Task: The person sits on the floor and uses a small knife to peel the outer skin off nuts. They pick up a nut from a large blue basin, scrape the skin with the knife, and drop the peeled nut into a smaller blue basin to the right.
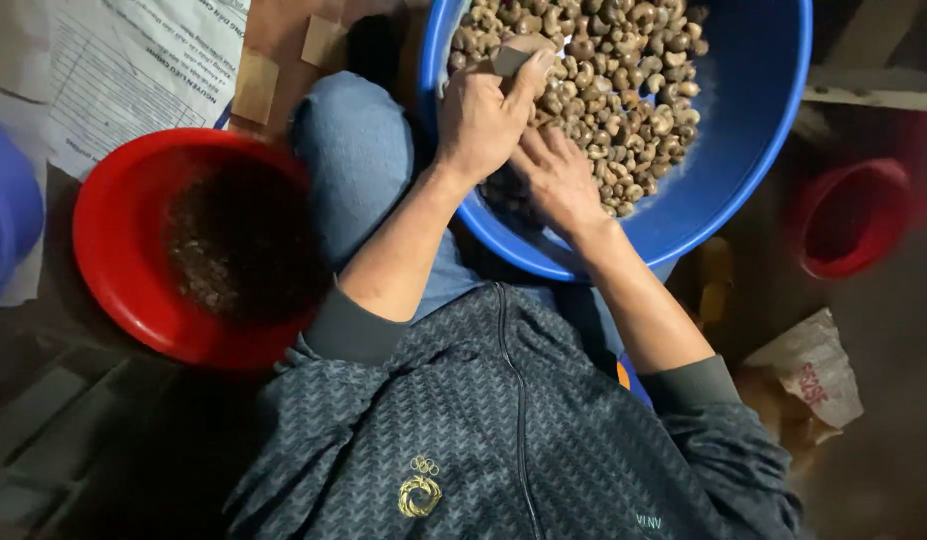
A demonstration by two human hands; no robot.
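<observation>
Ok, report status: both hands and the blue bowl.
Left hand gripping a small tool over the nuts. Right hand flat inside the blue bowl. Nothing blocking.

A dim, dark floor is seen across the lower part of the view, its surface lost in shadow toward seven o'clock. At eleven o'clock a printed paper sheet is spread flat, and just beside it, toward twelve, brown cardboard pieces are laid. A red bowl holding dark scraps is set at nine o'clock, with the edge of a purple container at the far left. At three o'clock a smaller red bowl is placed, and a crumpled bag lies at four o'clock. Light is weak and falls mainly from above.
</observation>
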